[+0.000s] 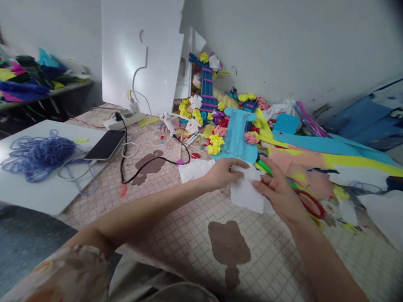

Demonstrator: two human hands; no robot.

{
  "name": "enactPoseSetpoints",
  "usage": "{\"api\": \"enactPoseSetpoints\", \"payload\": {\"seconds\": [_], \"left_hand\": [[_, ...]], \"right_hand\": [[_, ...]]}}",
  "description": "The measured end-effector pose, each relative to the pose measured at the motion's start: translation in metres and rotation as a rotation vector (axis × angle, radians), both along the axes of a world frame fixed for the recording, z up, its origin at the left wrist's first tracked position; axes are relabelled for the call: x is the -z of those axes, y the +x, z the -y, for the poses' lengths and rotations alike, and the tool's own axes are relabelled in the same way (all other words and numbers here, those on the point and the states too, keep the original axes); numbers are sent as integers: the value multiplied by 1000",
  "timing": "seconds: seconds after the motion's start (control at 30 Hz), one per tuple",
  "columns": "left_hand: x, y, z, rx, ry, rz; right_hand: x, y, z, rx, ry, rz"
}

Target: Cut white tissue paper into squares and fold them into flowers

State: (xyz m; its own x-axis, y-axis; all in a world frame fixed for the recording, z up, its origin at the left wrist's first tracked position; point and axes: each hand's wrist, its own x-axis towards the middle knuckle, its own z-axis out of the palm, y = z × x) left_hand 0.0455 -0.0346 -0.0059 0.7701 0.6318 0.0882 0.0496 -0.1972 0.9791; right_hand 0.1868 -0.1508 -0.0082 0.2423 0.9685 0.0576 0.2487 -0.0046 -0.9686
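Between my two hands is a piece of white paper [247, 191], held above the table. My left hand [226, 172] has its fingers closed on the paper's upper left edge. On the other side, my right hand [277, 189] pinches the paper's right edge, with a green pen or marker [264, 167] seen right behind its fingers; whether the hand holds that too, I cannot tell. Just beyond lies a light-blue guitar-like cutout [236, 133] with paper flowers at its sides. Another white paper piece [196, 169] lies under my left wrist.
Red-handled scissors [310, 204] lie right of my right hand among paper scraps. A glue gun [167, 125] with a black cord, a phone [105, 145] on a white board [47, 194], and purple yarn [43, 156] are at left. A dark-blue guitar shape [207, 89] leans at the back.
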Motion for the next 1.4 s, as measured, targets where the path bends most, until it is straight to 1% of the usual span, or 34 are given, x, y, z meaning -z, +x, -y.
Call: {"api": "enactPoseSetpoints", "payload": {"seconds": [0.03, 0.07, 0.17, 0.2, 0.37, 0.5, 0.57, 0.63, 0.7, 0.77, 0.83, 0.9, 0.93, 1.0, 1.07, 1.13, 1.2, 1.3, 1.4], "left_hand": [[1, -3, 1, -9, -58, -6], [1, -6, 2, -10, -157, -6], [3, -14, 2, -14, -532, 38], [4, -16, 2, -22, -620, 63], [6, -27, 4, -38, -843, 170], [4, -31, 6, -45, -975, 162], [4, -32, 7, -55, -1014, 140], [6, -34, 7, -37, -1046, 117], [9, -38, 7, 20, -1070, 79], [13, -44, 8, 129, -1091, 17], [15, -51, 10, 294, -1092, -49], [17, -58, 12, 442, -1053, -111], [18, -61, 14, 471, -1011, -140], [19, -65, 17, 439, -919, -195], [20, -68, 19, 367, -855, -237], [21, -70, 22, 318, -847, -265], [21, -73, 23, 300, -870, -291], [20, -77, 25, 314, -910, -334], [20, -82, 26, 331, -898, -350]], "right_hand": [[0, -1, 1, -18, -8, 19], [0, -1, 2, -35, -16, 24], [4, 2, 4, -101, -16, -36], [5, 4, 4, -126, -5, -50], [9, 3, 2, -190, 72, 44], [8, -3, 3, -171, 128, 205], [7, -5, 4, -153, 175, 312], [5, -8, 4, -105, 245, 443], [3, -9, 5, -34, 318, 557], [3, -10, 6, -3, 322, 551], [6, -11, 6, 15, 210, 409], [11, -12, 5, 19, 7, 223], [15, -12, 4, 5, -102, 140], [20, -12, 2, -53, -276, 22], [24, -12, 1, -101, -371, -22], [25, -11, 1, -122, -403, -20], [26, -10, 1, -143, -408, 0], [25, -10, 1, -172, -411, 23], [25, -11, 1, -229, -433, 38]]}}
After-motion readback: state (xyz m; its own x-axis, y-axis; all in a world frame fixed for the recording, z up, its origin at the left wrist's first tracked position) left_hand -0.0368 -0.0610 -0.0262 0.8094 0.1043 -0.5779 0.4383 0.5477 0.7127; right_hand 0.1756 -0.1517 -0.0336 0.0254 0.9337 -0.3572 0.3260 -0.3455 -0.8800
